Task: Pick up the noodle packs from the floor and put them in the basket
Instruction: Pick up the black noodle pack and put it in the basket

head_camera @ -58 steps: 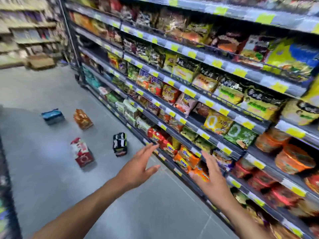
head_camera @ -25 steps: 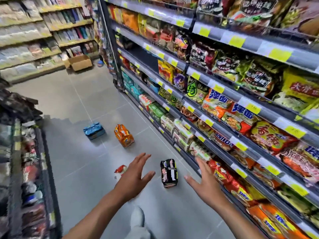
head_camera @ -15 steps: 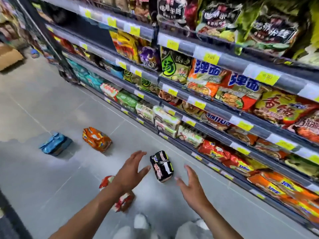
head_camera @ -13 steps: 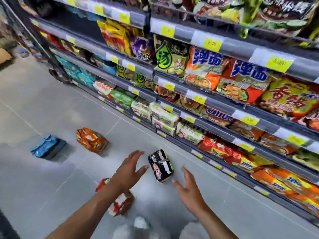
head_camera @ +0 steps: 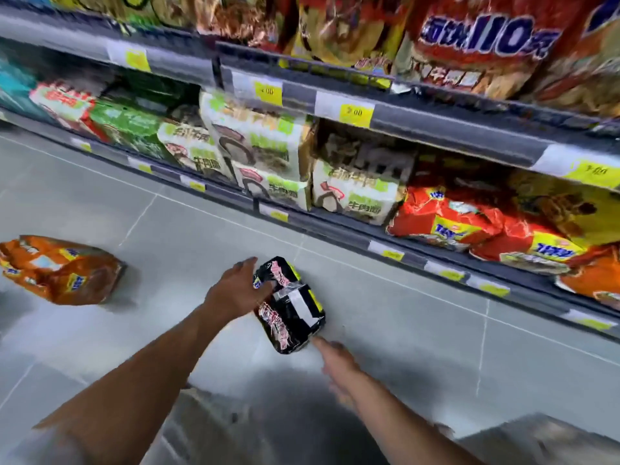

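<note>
Grey tiled floor (head_camera: 201, 229) is seen running alongside store shelving (head_camera: 436, 129), whose lower tiers are stocked with white-and-green packs (head_camera: 265, 152) and red packs (head_camera: 446, 219). Yellow price labels (head_camera: 355, 113) are fixed along the shelf edges. Much of the view is blurred.

A black noodle pack (head_camera: 295, 313) is lying on the floor in front of the bottom shelf, tilted so that its far end points towards the shelving. An orange noodle pack (head_camera: 63, 270) is lying on the floor well apart from it, at the left edge of the view.

The left hand (head_camera: 235, 292) is laid against the left side of the black noodle pack. Its fingers (head_camera: 246, 265) are stretched out and spread apart, and the thumb is placed across the pack's upper face; no closed grasp around the pack can be made out.

The right hand (head_camera: 339, 364) is held low over the floor just beside the near corner of the same pack. Its fingers (head_camera: 322, 344) are extended towards that corner and nothing is held in them. Whether the fingertips are touching the wrapper cannot be told.
</note>
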`<move>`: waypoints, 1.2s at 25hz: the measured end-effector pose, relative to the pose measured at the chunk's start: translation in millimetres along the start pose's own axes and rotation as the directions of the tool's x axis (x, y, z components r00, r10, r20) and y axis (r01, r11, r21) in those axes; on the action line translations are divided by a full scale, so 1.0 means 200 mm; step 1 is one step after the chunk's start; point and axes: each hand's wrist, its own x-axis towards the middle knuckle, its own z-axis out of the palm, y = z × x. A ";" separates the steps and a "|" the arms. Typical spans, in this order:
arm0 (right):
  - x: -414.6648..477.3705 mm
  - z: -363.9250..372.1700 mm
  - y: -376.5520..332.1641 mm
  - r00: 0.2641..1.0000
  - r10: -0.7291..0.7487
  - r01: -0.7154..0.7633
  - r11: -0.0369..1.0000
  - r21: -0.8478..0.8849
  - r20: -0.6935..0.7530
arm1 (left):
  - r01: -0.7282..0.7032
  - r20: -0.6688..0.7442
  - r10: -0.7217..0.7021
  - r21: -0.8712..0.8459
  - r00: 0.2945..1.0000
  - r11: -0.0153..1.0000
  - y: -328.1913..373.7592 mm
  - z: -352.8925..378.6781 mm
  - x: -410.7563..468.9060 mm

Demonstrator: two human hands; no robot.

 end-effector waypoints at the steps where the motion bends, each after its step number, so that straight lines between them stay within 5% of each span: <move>1: 0.10 0.04 0.03 0.997 0.053 -0.057 0.995 0.079 0.056 | 0.019 -0.003 -0.019 0.011 1.000 1.000 -0.03 0.06 0.11; 6: 0.59 0.21 0.20 0.989 -0.018 -0.038 0.929 0.369 0.150 | 0.096 0.105 -0.091 -0.042 0.990 0.995 -0.18 0.31 0.54; 10: 0.67 0.18 0.23 0.981 -0.194 0.185 0.916 0.356 -0.009 | 0.128 0.236 -0.060 -0.285 0.970 0.950 -0.23 0.38 0.62; 13: 0.71 -0.02 0.19 0.930 -0.277 0.351 0.860 0.370 -0.240 | 0.448 0.459 -0.203 -0.522 0.865 0.726 -0.17 0.41 0.47; 16: 0.77 -0.26 0.09 0.900 -0.244 0.383 0.838 0.390 -0.360 | 0.554 0.430 -0.357 -0.559 0.830 0.617 -0.23 0.56 0.37; 20: 0.87 -0.38 0.02 0.936 -0.242 0.304 0.921 0.245 -0.255 | 0.606 0.566 -0.314 -0.795 0.762 0.038 -0.24 0.87 0.30; 22: 0.94 -0.39 0.02 0.973 -0.180 0.218 0.929 0.300 -0.147 | 0.581 0.580 -0.335 -0.807 0.743 -0.107 -0.30 1.00 0.32; 24: 1.01 -0.40 0.03 0.984 -0.146 0.171 0.940 0.296 -0.105 | 0.574 0.567 -0.326 -0.814 0.756 -0.086 -0.36 1.06 0.33; 27: 0.99 -0.38 0.02 0.985 -0.150 0.169 0.949 0.265 -0.089 | 0.500 0.441 -0.338 -0.859 0.831 0.111 -0.32 1.03 0.29; 30: 0.96 -0.36 0.04 0.984 -0.171 0.175 0.946 0.273 -0.042 | 0.445 0.401 -0.284 -0.889 0.871 0.111 -0.25 1.06 0.28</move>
